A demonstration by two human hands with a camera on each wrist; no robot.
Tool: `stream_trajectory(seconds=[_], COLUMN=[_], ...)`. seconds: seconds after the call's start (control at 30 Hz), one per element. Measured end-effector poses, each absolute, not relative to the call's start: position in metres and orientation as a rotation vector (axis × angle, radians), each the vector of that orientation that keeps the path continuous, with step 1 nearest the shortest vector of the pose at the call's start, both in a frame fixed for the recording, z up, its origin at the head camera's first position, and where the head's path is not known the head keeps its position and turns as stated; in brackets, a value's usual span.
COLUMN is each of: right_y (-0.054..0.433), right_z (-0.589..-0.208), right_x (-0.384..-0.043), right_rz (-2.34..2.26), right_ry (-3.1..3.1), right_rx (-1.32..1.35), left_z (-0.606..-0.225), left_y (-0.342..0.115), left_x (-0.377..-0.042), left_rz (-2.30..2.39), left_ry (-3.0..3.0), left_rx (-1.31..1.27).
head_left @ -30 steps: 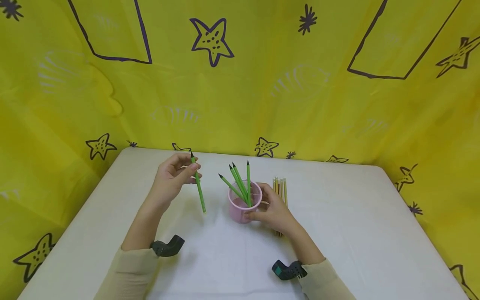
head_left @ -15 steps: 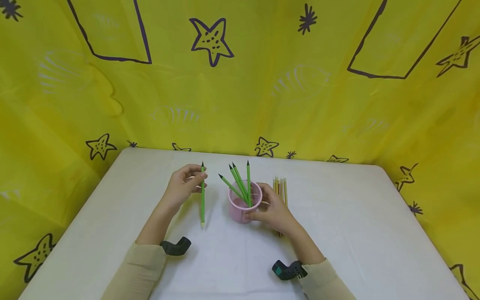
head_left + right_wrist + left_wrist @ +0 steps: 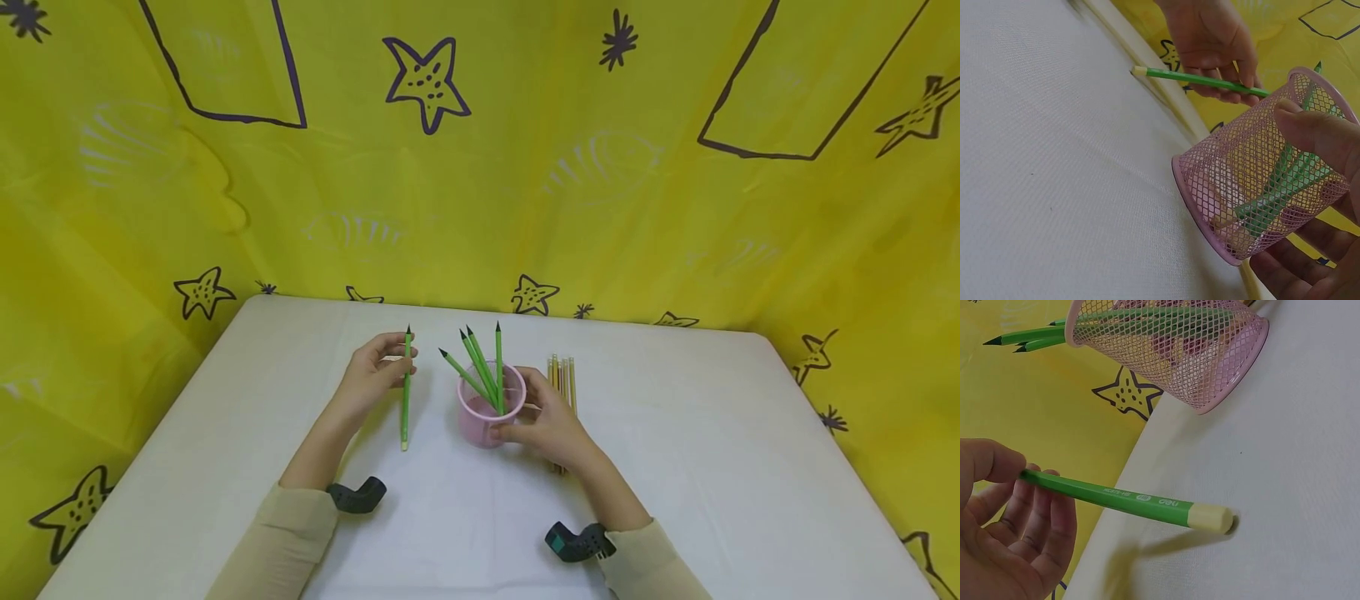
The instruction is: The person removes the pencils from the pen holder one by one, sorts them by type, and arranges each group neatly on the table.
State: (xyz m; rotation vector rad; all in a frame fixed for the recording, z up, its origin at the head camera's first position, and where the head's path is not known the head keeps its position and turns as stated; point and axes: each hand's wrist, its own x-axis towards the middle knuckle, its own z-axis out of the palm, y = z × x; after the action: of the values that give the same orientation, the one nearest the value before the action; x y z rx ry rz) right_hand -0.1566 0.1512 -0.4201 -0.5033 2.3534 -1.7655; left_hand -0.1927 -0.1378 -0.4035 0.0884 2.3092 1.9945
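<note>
My left hand (image 3: pixel 371 371) pinches a green pencil (image 3: pixel 1110 497) near its black tip. The pencil stands roughly upright, its pale eraser end (image 3: pixel 1210 519) pointing down at the table. To its right, a pink mesh pencil cup (image 3: pixel 480 429) sits on the table, with several green pencils (image 3: pixel 480 371) leaning in it, tips up. My right hand (image 3: pixel 551 425) grips the cup from the right, thumb in front and fingers behind. In the right wrist view the thumb (image 3: pixel 1316 128) lies against the mesh near the rim.
Several yellowish pencils (image 3: pixel 572 383) lie side by side behind my right hand, partly hidden by it. A white cloth (image 3: pixel 675 442) covers the table. Yellow fabric (image 3: pixel 480 167) with starfish drawings hangs around the back and sides.
My left hand has moved right and slightly down, closer to the cup. The pencil it holds has swung from tilted to nearly upright. My right hand and the cup have stayed in place.
</note>
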Motion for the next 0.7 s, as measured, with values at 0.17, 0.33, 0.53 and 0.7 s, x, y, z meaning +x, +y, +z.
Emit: stream_trajectory(seconds=[0.17,0.33,0.53,0.7], right_y=[0.152,0.152,0.151,0.15], right_z=[-0.421,-0.421,-0.419,-0.418], right_x=[-0.157,-0.156,-0.156,-0.156], right_rz=[-1.767,-1.753,-1.75,-1.749], right_ry=[2.348,2.359,2.376,2.378], right_rx=[-0.505,-0.496,-0.51,-0.509], left_z=[-0.406,-0.409,-0.414,-0.419], left_y=[-0.138,-0.14,-0.142,-0.143], left_x=[-0.193,-0.193,-0.194,-0.196], left_rz=[1.932,1.908,1.905,1.862], left_ry=[2.306,2.299,2.305,2.331], left_rx=[0.065,0.059,0.072,0.068])
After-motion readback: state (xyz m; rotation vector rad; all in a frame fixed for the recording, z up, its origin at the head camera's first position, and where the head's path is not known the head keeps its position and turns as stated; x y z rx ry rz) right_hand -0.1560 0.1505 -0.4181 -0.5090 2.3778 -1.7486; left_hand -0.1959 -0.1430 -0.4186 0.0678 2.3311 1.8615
